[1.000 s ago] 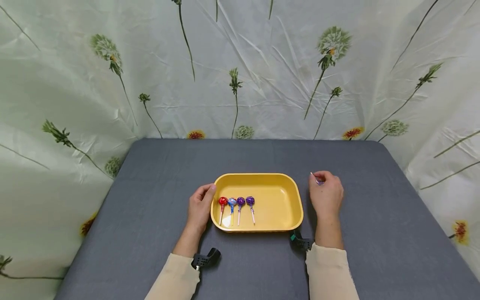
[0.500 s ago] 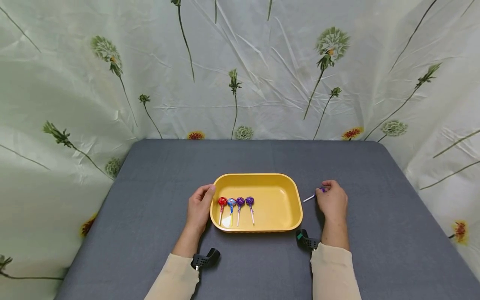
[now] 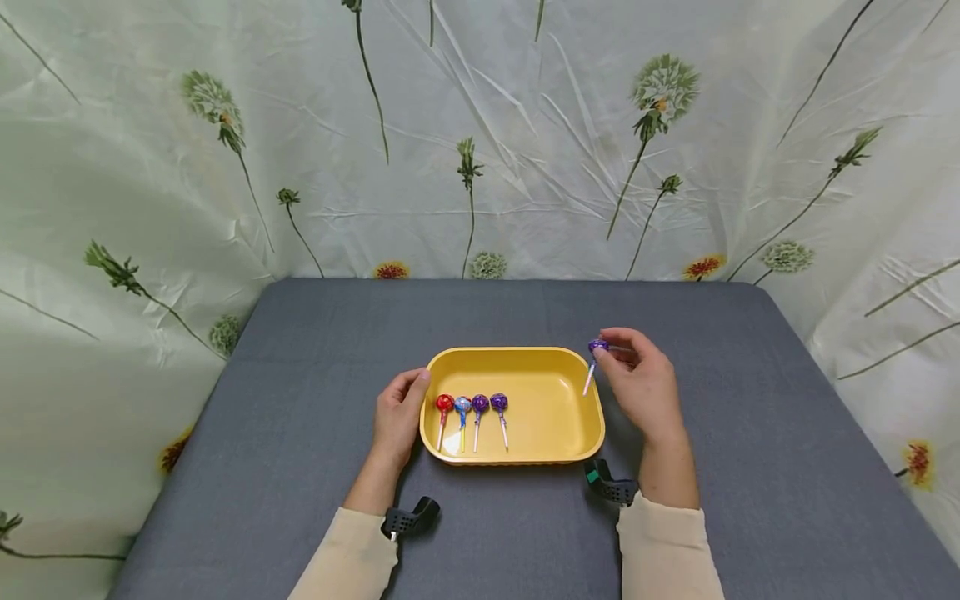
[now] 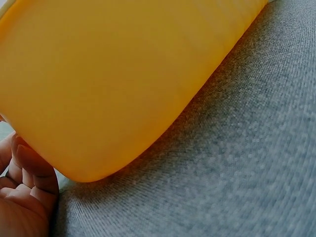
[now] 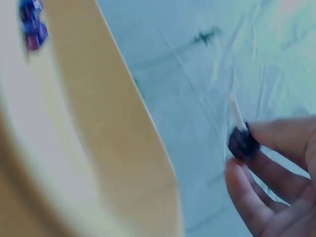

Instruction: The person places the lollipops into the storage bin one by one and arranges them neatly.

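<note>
A yellow tray (image 3: 551, 417) lies on the grey-covered table. In its left half a red lollipop (image 3: 445, 403), a blue one and two purple lollipops (image 3: 499, 402) line up side by side, sticks toward me. My left hand (image 3: 397, 417) holds the tray's left end, thumb at the rim; the left wrist view has its fingers (image 4: 34, 163) by the outer wall. Over the tray's right rim, my right hand (image 3: 647, 383) pinches another purple lollipop (image 3: 597, 345) by its wrapped head. Its white stick points down toward me in the head view. In the right wrist view, thumb and fingers grip that lollipop (image 5: 243, 143).
The grey tabletop (image 3: 337, 333) extends around the tray on all sides. Behind the table hangs a pale curtain (image 3: 555, 167) printed with dandelions. A black wrist-camera mount (image 3: 611, 483) juts from the right wrist, close to the tray's near right corner.
The right hand first dipped toward the table right of the tray, then rose and moved left over the rim, carrying the purple lollipop. The left hand and the row stayed put.
</note>
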Demonstrator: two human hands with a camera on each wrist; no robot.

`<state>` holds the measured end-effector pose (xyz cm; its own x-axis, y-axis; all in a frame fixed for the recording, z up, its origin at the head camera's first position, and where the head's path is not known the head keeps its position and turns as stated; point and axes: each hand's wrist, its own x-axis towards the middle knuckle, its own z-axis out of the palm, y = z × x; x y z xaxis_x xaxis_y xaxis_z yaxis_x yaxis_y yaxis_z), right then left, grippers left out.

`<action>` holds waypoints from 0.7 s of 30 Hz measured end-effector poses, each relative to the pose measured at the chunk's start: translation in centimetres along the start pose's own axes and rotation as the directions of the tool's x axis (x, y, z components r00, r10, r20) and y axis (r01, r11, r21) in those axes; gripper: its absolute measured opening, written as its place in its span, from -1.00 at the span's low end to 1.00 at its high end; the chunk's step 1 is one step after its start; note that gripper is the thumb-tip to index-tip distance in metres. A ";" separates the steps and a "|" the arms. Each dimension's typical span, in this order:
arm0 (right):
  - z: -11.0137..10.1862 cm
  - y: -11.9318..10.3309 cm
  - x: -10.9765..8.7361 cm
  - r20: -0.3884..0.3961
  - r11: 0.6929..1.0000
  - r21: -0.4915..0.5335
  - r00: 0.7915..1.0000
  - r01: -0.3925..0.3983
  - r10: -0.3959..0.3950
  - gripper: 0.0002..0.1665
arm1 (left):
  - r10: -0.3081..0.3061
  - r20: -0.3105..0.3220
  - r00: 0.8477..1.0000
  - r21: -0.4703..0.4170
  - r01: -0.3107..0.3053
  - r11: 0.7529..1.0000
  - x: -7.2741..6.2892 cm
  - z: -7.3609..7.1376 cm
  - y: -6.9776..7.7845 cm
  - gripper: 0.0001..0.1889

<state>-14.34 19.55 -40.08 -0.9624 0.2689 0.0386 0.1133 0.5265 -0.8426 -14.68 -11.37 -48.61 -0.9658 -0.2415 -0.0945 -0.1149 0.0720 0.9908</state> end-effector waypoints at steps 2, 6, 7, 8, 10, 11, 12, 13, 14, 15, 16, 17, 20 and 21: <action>1.0 -0.7 -0.3 0.104 0.999 -0.009 0.994 0.041 -0.039 -0.63 | -0.003 -0.001 1.000 -0.005 0.003 1.000 0.0 0.0 0.0 -0.60; 3.1 -1.4 -0.9 0.257 0.996 -0.040 0.964 0.079 -0.066 -0.63 | -0.005 -0.003 1.000 -0.007 0.005 1.000 0.0 0.0 -0.1 -0.60; 3.7 -1.5 -1.0 0.283 0.995 -0.048 0.957 0.086 -0.069 -0.63 | -0.006 -0.002 1.000 -0.007 0.006 1.000 0.0 0.0 -0.2 -0.60; 4.2 -1.5 -1.1 0.306 0.994 -0.057 0.950 0.090 -0.068 -0.64 | -0.007 -0.001 1.000 -0.005 0.007 1.000 0.0 0.0 -0.2 -0.60; 5.1 -1.5 -1.2 0.344 0.992 -0.071 0.936 0.103 -0.073 -0.65 | -0.010 0.002 1.000 -0.006 0.010 1.000 0.1 0.0 -0.2 -0.59; 5.5 -1.5 -1.3 0.358 0.990 -0.085 0.931 0.112 -0.074 -0.66 | -0.011 0.003 1.000 -0.007 0.011 1.000 0.1 0.0 -0.2 -0.59; 5.9 -1.4 -1.3 0.368 0.989 -0.095 0.927 0.118 -0.075 -0.66 | -0.010 0.002 1.000 -0.008 0.010 1.000 0.1 0.0 -0.2 -0.59; 6.3 -1.3 -1.3 0.377 0.987 -0.107 0.923 0.123 -0.074 -0.67 | -0.009 0.002 1.000 -0.010 0.009 1.000 0.1 0.0 -0.2 -0.59; 6.6 -1.2 -1.3 0.384 0.985 -0.119 0.921 0.124 -0.069 -0.67 | -0.008 0.001 1.000 -0.011 0.008 1.000 0.1 0.0 -0.2 -0.60; 6.9 -1.2 -1.3 0.389 0.982 -0.135 0.919 0.130 -0.068 -0.67 | -0.007 0.000 1.000 -0.013 0.007 1.000 0.1 0.0 -0.2 -0.60; 7.2 -1.1 -1.3 0.392 0.979 -0.155 0.918 0.134 -0.063 -0.68 | -0.006 0.000 1.000 -0.015 0.006 1.000 0.1 0.0 -0.2 -0.60; 7.4 -1.0 -1.3 0.394 0.976 -0.170 0.917 0.137 -0.060 -0.68 | -0.004 0.000 1.000 -0.016 0.004 1.000 0.1 0.0 -0.2 -0.61; 7.9 -0.8 -1.3 0.405 0.966 -0.211 0.913 0.147 -0.051 -0.69 | -0.004 0.004 1.000 -0.021 0.004 1.000 0.2 0.0 -0.2 -0.61; 8.0 -0.7 -1.2 0.410 0.963 -0.223 0.911 0.152 -0.049 -0.70 | -0.004 0.005 1.000 -0.021 0.004 1.000 0.2 0.0 -0.1 -0.61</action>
<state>-15.21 12.37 -43.79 -0.9833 -0.1116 -0.1438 0.0176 0.7279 -0.6855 -14.88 -11.45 -48.78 -0.9665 -0.2366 -0.0990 -0.1140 0.0504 0.9922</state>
